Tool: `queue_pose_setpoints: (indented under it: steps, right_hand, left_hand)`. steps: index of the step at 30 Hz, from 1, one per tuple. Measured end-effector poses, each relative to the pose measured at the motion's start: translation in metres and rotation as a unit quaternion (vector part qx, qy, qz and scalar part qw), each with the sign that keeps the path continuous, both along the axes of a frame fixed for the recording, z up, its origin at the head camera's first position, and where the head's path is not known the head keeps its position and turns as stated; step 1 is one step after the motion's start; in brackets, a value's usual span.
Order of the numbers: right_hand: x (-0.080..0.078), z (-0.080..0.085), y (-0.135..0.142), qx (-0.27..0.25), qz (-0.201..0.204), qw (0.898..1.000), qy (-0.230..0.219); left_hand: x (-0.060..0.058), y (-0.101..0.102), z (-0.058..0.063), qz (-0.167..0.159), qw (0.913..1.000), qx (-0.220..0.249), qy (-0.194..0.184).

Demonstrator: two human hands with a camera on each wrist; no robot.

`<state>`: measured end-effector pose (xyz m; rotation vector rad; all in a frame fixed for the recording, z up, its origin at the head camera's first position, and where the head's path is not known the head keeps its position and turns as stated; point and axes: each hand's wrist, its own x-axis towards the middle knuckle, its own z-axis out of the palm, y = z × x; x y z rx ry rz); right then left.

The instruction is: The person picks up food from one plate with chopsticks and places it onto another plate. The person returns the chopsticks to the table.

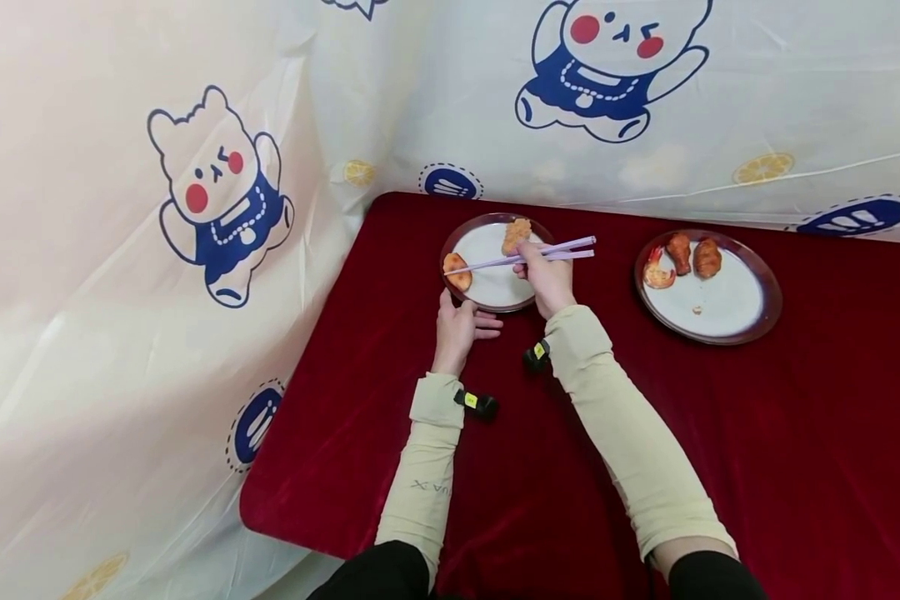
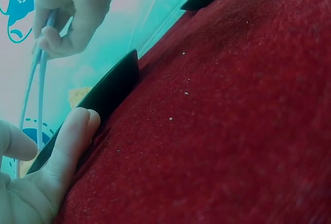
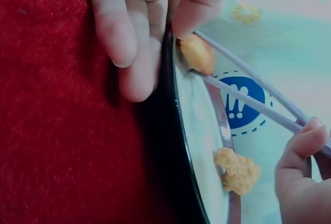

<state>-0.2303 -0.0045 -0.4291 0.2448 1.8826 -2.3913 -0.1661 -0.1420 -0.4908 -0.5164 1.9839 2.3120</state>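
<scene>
My right hand (image 1: 543, 275) holds a pair of lilac chopsticks (image 1: 566, 249) above the left plate (image 1: 495, 283), which is white with a brown rim. Their tips reach a browned, oval piece of food (image 1: 457, 272) at the plate's left side, one tip on either side of it in the right wrist view. A crumbly fried chicken piece (image 3: 239, 172) lies at the plate's far edge. At the near left rim is my left hand (image 1: 457, 333). Its thumb (image 3: 199, 6) lies by the rim, and its other fingers extend along the outside of the plate, fairly straight.
To the right stands a second brown-rimmed plate (image 1: 727, 304) holding a shrimp (image 1: 656, 271), a drumstick (image 1: 678, 252), another browned piece (image 1: 707, 258) and a small crumb. Dark red cloth (image 1: 832, 433) covers the table. A printed curtain (image 1: 435, 83) hangs behind and at the left.
</scene>
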Motion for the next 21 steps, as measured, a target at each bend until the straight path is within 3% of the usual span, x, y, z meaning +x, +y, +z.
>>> queue_pose_setpoints:
  steps: [4, 7, 9, 13, 18, 20, 21]
  right_hand:
    - [0.003, -0.002, -0.004, 0.078, 0.031, 0.995, 0.057]
    - [0.006, -0.002, -0.001, 0.153, 0.051, 0.981, 0.104]
    - [0.009, 0.000, 0.002, 0.207, 0.065, 0.967, 0.133]
    - [0.014, 0.008, 0.009, 0.279, 0.102, 0.927, 0.228]
    - [0.025, 0.021, 0.012, 0.310, 0.170, 0.854, 0.381]
    - [0.028, 0.024, 0.011, 0.310, 0.191, 0.841, 0.399]
    - [0.030, 0.025, 0.011, 0.311, 0.197, 0.840, 0.399]
  left_hand:
    - [0.001, 0.001, -0.003, 0.007, 0.9999, 0.005, 0.012]
    - [0.002, 0.001, -0.003, 0.006, 0.9999, 0.006, 0.012]
    - [0.002, 0.001, -0.002, 0.003, 0.9999, 0.005, 0.008]
    - [0.002, 0.000, 0.001, -0.007, 0.9999, 0.011, -0.003]
    - [0.003, -0.003, 0.011, -0.026, 0.9993, 0.029, -0.005]
    - [0.004, -0.004, 0.016, -0.031, 0.9991, 0.028, -0.001]
    - [0.005, -0.004, 0.017, -0.032, 0.9991, 0.028, 0.001]
